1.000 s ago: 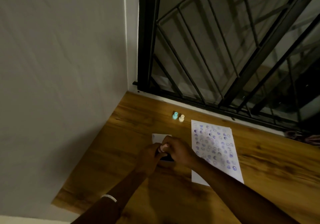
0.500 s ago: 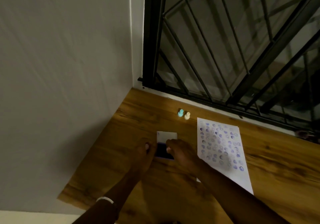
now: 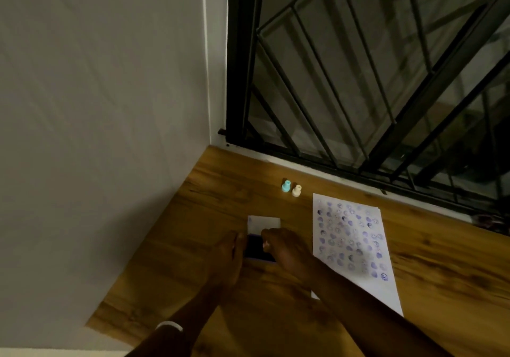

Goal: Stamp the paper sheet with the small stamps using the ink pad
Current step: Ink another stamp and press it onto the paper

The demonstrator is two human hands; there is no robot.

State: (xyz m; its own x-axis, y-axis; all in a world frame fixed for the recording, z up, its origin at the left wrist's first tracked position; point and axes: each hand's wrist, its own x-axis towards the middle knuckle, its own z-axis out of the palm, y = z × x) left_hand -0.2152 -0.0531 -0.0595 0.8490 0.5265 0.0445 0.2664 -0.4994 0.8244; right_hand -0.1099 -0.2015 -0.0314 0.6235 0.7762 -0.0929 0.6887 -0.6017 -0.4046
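Observation:
An open ink pad (image 3: 258,249) lies on the wooden table (image 3: 220,196), its white lid (image 3: 263,223) flipped back behind it. My left hand (image 3: 227,257) holds the pad's left edge. My right hand (image 3: 288,251) is over the pad's right side, fingers pinched; a small pale stamp tip (image 3: 266,244) shows at the fingertips against the dark ink. The paper sheet (image 3: 356,246), covered with several blue stamp marks, lies to the right of my right hand. A blue stamp (image 3: 286,185) and a cream stamp (image 3: 296,190) stand upright behind the pad.
A white wall (image 3: 110,108) runs along the table's left side. A black metal window grille (image 3: 358,80) stands along the back edge. The table's near left corner (image 3: 91,325) is close to my left forearm.
My hands were bunched together over the pad a second ago; they have parted, and the dark ink surface now shows between them. The view has shifted slightly.

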